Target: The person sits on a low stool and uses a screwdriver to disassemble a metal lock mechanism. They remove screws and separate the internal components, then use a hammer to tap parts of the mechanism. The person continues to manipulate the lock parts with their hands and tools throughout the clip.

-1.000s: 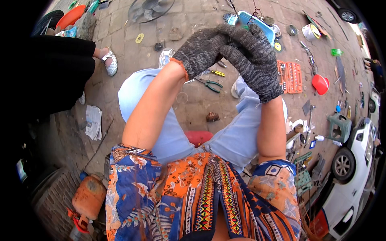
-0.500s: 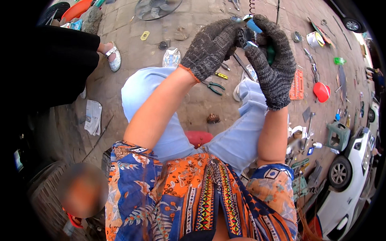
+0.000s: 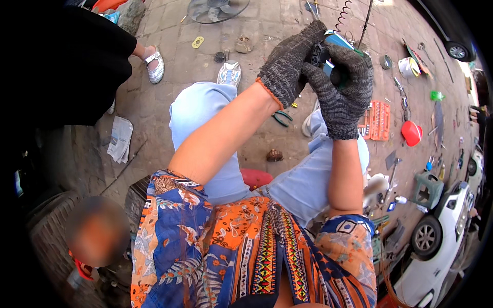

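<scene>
My left hand (image 3: 292, 61), in a dark knit glove with orange cuff, grips a small black-and-blue part (image 3: 329, 65) near the top centre. My right hand (image 3: 344, 92), also gloved, curls round the same part from the right; fingers partly hide it. A blue item (image 3: 337, 39) and a black coiled cord (image 3: 343, 14) show just behind my hands. Below them, dark-handled pliers (image 3: 282, 118) lie on the paving, and an orange socket set (image 3: 379, 121) lies to the right.
A person in black with a silver shoe (image 3: 155, 72) stands at left. Scattered around are a fan guard (image 3: 218, 9), newspaper (image 3: 120, 137), red container (image 3: 411, 133), white bucket (image 3: 408, 66), green crate (image 3: 426, 190) and several tools. A white car (image 3: 431, 272) is at right.
My hands and the part moved slightly right between earlier frames and now; my left forearm reaches further right. The blue-and-black part became visible between my gloves after the first frame.
</scene>
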The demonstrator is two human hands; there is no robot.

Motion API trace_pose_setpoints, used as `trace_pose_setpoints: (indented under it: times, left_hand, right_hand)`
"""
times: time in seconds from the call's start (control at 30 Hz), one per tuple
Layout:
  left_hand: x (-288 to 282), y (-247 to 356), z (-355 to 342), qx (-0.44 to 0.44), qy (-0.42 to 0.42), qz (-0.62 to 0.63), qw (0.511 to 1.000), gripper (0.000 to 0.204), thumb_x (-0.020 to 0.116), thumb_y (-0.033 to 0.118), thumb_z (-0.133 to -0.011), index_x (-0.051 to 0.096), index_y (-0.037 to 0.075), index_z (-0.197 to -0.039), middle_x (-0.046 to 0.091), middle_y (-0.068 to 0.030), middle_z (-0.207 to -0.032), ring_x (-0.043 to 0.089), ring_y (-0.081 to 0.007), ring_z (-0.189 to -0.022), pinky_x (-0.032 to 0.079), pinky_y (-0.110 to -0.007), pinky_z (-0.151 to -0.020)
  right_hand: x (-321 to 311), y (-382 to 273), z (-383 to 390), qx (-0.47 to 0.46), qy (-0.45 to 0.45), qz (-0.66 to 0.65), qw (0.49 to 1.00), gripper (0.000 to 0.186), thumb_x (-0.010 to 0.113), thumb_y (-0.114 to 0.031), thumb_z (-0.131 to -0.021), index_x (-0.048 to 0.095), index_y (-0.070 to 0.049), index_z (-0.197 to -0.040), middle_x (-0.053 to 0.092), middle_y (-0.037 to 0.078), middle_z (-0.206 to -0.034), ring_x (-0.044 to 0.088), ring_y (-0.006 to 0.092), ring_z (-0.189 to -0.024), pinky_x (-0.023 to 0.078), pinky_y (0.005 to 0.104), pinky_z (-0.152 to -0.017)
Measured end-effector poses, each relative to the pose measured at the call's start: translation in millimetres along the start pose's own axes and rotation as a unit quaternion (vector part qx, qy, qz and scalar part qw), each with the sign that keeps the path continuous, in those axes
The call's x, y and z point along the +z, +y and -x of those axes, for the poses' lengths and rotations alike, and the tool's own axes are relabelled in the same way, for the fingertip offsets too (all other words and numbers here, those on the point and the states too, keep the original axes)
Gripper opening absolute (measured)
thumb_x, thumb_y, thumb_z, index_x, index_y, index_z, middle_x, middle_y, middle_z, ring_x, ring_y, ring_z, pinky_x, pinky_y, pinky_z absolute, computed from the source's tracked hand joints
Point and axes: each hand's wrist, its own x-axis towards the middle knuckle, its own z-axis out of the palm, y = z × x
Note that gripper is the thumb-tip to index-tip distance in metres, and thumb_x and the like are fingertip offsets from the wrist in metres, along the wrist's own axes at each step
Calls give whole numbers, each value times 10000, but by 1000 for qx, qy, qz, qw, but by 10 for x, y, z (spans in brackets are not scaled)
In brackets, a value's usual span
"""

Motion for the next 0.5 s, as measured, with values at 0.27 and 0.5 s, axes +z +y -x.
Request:
trace_pose_setpoints:
  times: [0.27,0.5]
  left_hand:
    - [-15,157,57,-145,-30,58,987,279,449,349,-921,568,108,-846,556,-19,-678,490,-104,-509,373,-249,-413]
    - [-51,354,47,10,175,-21,984,216,497,320,-895,560,132,-807,515,22,-646,486,-98,-570,338,-217,-430]
  right_hand:
    - [-62,-112,-74,37,-65,2,997,486,645,-108,-798,486,-79,-1256,559,109,-1094,546,197,-959,435,310,-845]
    - [-248,-214,60,77,-92,4,993,307,622,-34,-810,597,-60,-1115,626,91,-1089,582,187,-1026,431,317,-903]
